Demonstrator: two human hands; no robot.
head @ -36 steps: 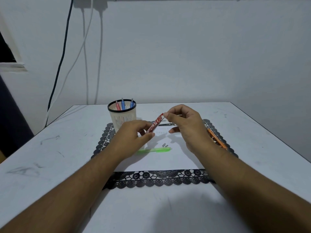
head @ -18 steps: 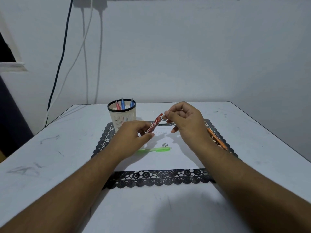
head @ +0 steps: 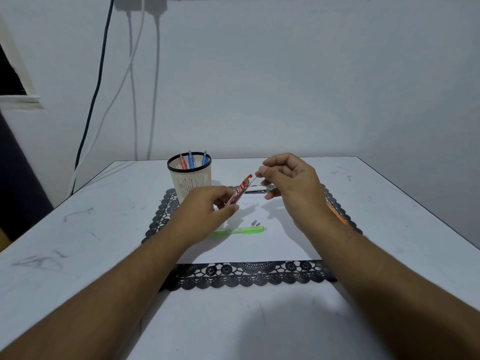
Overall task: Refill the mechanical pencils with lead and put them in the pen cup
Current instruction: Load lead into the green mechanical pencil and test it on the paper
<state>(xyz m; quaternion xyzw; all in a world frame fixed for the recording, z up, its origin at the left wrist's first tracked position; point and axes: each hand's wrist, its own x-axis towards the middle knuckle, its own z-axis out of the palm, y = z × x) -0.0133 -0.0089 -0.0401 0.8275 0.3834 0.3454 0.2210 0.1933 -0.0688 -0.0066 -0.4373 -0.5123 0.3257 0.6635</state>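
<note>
Lead drawn from a red tube above the white sheet.

The green mechanical pencil (head: 240,231) lies crosswise, cap end right. Above, the left hand (head: 205,209) grips the red lead tube (head: 239,193), print unreadable, mouth pointing up-right; the right hand (head: 288,183) pinches a thin lead (head: 254,180) at it. Farther, the pen cup (head: 190,178) holds three pens.

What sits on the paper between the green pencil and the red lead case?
Head view: two small grey caps on the white paper, just beyond the green pencil, below the red lead case.

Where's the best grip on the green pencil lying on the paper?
Pinch the green pencil mid-barrel from above, fingers on its near and far sides. It lies flat and crosswise on the paper, its left end hidden under the left hand.
</note>
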